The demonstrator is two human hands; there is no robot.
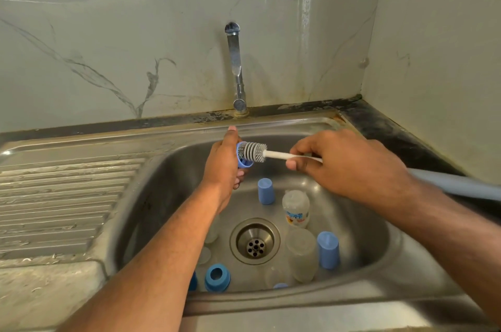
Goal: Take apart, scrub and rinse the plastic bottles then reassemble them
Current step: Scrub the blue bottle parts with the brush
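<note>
Above the steel sink (379,272), my left hand (223,166) grips a blue bottle collar ring (242,155). My right hand (339,160) pinches the white handle of a grey silicone bottle brush (254,152), whose head is pushed into the ring. On the sink floor lie a clear bottle body with a printed label (296,208), a second clear bottle (302,253), two blue caps (266,191) (328,250) and another blue collar ring (217,277). More clear parts are partly hidden under my left forearm.
A chrome tap (235,66) stands at the back wall; no water is visibly running. The drain (255,241) sits mid-sink. A ribbed draining board (59,201) lies to the left. The brush's grey handle end (455,182) runs off to the right.
</note>
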